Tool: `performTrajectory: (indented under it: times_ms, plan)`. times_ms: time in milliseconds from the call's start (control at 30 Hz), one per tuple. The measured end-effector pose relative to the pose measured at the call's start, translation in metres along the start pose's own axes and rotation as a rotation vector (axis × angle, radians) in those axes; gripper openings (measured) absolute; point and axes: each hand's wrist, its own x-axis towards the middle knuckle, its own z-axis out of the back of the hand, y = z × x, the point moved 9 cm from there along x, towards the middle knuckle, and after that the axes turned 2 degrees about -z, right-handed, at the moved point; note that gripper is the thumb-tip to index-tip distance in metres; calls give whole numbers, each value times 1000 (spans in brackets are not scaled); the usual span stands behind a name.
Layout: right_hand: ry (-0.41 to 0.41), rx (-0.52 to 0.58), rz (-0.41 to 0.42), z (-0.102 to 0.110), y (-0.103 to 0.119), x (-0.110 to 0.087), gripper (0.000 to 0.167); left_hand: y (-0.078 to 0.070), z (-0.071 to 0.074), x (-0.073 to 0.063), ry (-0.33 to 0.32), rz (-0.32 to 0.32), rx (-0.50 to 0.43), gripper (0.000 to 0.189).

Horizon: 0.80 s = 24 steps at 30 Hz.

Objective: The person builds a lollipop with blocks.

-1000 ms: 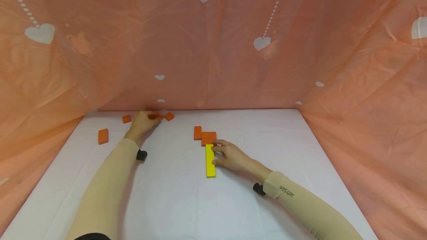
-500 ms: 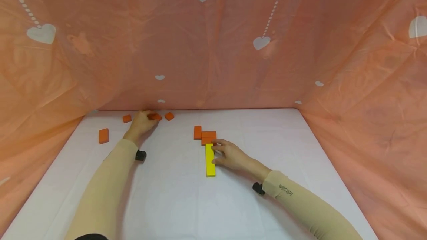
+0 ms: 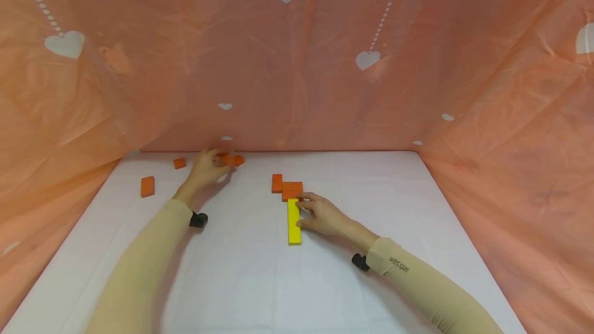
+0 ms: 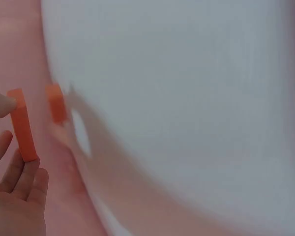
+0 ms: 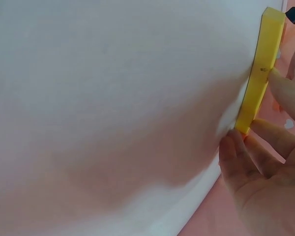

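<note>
My left hand is at the back left of the table, pinching an orange block between thumb and fingertips. Just to the right of it lies another small orange block, which the held one nearly meets in the head view. Near the middle, the thumb and fingertips of my right hand rest along the right side of a long yellow block. The yellow block's far end meets a group of orange blocks, and my right index fingertip covers the group's near right corner.
A further orange block stands against the left of the group. Two loose orange pieces lie at the left: a small block and a larger block. A pink curtain with white hearts walls the white table on the back and sides.
My left hand has moved slightly right with the orange block, closer to the loose block beside it. My right hand stays at the yellow block.
</note>
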Motion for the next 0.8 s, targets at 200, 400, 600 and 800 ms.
performTrajectory:
  times_ms: [200, 400, 600, 800]
  plan:
    - [-1, 3, -5, -1, -1, -1, 57, -24, -13, -1, -11, -67, 30, 60]
    - [-2, 2, -12, 0, -2, -2, 58, -53, -33, 0, 25, -138, 6, 53]
    - [-12, 17, 11, 1, -1, -2, 57, -81, -63, 8, 97, -190, -15, 52]
    - [-2, 26, 9, 1, -1, -1, 57, -103, -98, 17, 196, -202, -22, 56]
